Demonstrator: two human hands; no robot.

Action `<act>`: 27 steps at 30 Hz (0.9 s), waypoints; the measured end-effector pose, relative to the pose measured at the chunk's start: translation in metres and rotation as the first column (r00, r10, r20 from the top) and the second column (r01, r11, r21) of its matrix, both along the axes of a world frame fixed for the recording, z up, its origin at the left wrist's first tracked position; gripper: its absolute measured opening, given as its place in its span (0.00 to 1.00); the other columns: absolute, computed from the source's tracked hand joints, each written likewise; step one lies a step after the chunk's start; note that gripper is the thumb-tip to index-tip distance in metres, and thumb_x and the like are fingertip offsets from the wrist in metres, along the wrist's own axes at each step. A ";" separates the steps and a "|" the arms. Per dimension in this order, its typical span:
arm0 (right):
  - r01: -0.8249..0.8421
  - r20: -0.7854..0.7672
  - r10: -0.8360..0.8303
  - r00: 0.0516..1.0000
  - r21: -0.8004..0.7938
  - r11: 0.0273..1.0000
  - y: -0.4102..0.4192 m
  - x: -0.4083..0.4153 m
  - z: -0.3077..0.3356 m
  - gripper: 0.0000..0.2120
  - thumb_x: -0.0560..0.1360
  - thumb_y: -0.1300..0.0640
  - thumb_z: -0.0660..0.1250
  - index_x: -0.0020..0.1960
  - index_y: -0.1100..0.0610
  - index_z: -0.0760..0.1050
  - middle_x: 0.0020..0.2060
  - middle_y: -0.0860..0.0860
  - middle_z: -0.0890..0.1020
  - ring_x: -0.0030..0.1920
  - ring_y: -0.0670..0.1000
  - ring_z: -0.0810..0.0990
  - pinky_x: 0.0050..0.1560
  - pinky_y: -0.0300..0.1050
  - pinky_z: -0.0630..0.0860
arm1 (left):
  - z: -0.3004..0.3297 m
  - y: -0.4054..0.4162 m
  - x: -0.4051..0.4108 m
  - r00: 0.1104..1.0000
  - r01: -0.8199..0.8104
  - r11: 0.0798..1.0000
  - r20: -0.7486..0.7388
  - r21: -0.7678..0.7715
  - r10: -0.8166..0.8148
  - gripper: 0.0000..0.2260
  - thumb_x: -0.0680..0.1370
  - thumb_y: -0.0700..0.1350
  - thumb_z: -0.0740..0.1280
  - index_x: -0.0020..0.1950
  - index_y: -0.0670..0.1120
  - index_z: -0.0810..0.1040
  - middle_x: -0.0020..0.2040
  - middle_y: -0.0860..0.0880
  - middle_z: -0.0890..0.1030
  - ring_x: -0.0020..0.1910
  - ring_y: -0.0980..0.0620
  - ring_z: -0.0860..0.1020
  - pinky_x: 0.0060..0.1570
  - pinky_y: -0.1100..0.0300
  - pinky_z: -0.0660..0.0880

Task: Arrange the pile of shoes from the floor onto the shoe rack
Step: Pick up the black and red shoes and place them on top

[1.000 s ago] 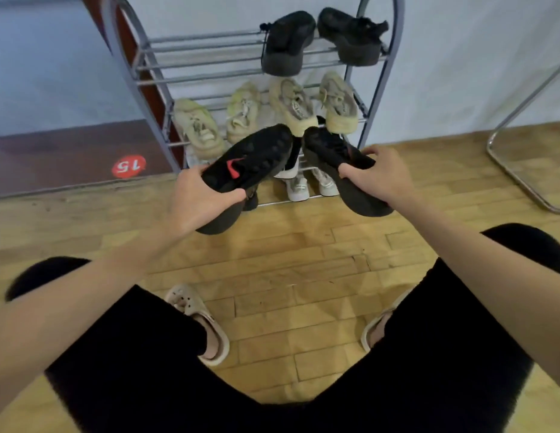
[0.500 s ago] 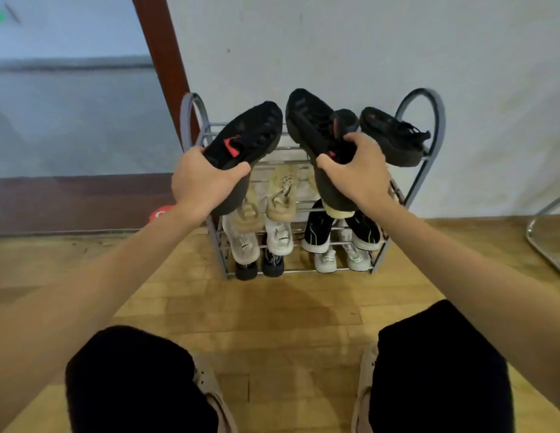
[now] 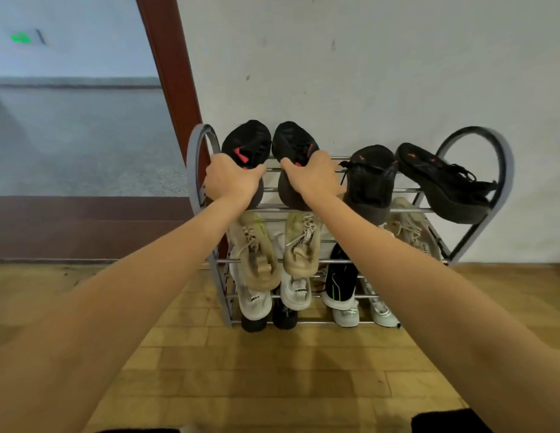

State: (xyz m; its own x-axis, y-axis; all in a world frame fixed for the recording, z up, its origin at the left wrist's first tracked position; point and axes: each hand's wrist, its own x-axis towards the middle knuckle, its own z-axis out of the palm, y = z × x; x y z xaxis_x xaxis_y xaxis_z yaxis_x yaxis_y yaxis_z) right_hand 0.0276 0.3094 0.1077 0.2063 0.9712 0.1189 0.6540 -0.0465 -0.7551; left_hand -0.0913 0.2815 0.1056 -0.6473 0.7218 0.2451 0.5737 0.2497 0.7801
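The left hand (image 3: 233, 179) curls round the heel end of a black shoe (image 3: 247, 145) with a red mark, and the right hand (image 3: 313, 178) grips the heel end of its mate (image 3: 292, 143). Both shoes lie side by side on the left part of the top shelf of the rack (image 3: 507, 170), long axes running front to back, toes pointing up and away toward the wall (image 3: 366, 73). Just right of them sits another black shoe (image 3: 371, 179), toe toward the camera, and a fourth (image 3: 444, 185) lies tilted on its side. Beige sneakers (image 3: 257, 254) fill the shelf below. The rack stands on a wooden floor (image 3: 257, 376).
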 end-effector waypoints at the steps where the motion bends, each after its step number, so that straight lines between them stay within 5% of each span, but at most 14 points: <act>1: -0.015 0.039 0.016 0.999 -0.003 1.000 0.003 -0.002 -0.006 0.22 0.71 0.38 0.66 0.51 0.56 0.72 0.57 0.59 0.76 0.57 0.65 0.75 0.59 0.61 0.70 | -0.006 0.003 -0.001 1.000 0.004 1.000 -0.003 -0.025 -0.004 0.25 0.69 0.56 0.75 0.56 0.40 0.77 0.52 0.43 0.82 0.51 0.44 0.81 0.43 0.55 0.77; 4: -0.147 0.141 0.145 0.979 -0.002 0.989 0.007 -0.001 -0.023 0.25 0.72 0.36 0.64 0.54 0.57 0.73 0.58 0.60 0.76 0.60 0.64 0.74 0.61 0.61 0.72 | -0.017 0.003 -0.008 0.998 0.064 0.998 -0.017 0.001 -0.064 0.23 0.71 0.55 0.72 0.58 0.40 0.76 0.54 0.43 0.81 0.54 0.44 0.79 0.43 0.58 0.72; 9: -0.407 0.071 0.402 0.913 0.089 0.909 -0.007 0.028 -0.043 0.38 0.68 0.41 0.72 0.72 0.54 0.65 0.68 0.58 0.68 0.66 0.57 0.69 0.70 0.50 0.68 | -0.019 -0.019 -0.029 0.883 0.436 0.893 0.142 0.112 -0.448 0.09 0.73 0.48 0.70 0.52 0.49 0.81 0.44 0.55 0.79 0.49 0.54 0.77 0.52 0.56 0.74; 13: -0.529 0.110 0.518 0.848 0.171 0.831 -0.017 0.043 -0.053 0.36 0.68 0.48 0.76 0.72 0.53 0.66 0.68 0.55 0.65 0.58 0.45 0.69 0.61 0.33 0.63 | -0.030 -0.038 -0.048 0.814 0.566 0.814 -0.062 -0.133 -0.577 0.24 0.68 0.45 0.77 0.63 0.45 0.78 0.59 0.47 0.77 0.59 0.49 0.75 0.58 0.57 0.72; 21: -0.483 0.076 0.480 0.874 0.242 0.841 -0.014 0.020 -0.054 0.36 0.68 0.48 0.76 0.71 0.57 0.67 0.67 0.55 0.67 0.58 0.46 0.70 0.63 0.37 0.67 | -0.042 -0.039 -0.048 0.858 0.482 0.876 -0.199 -0.008 -0.474 0.19 0.70 0.43 0.76 0.59 0.43 0.78 0.56 0.44 0.78 0.55 0.47 0.75 0.55 0.56 0.72; 27: -0.553 0.118 0.540 0.833 0.170 0.816 -0.016 0.025 -0.051 0.38 0.70 0.46 0.73 0.75 0.54 0.62 0.73 0.58 0.60 0.71 0.55 0.66 0.72 0.51 0.65 | -0.044 -0.040 -0.048 0.859 0.467 0.884 -0.218 -0.036 -0.463 0.20 0.70 0.45 0.75 0.60 0.43 0.76 0.58 0.44 0.77 0.57 0.48 0.75 0.54 0.57 0.71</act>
State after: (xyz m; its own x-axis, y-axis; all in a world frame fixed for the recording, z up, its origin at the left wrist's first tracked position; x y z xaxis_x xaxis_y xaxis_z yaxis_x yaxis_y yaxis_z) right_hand 0.0529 0.2935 0.0563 -0.3653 0.8791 0.3061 0.5742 0.4716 -0.6692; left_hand -0.1394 0.2417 0.0616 -0.1682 0.9199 0.3543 0.7728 -0.1001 0.6267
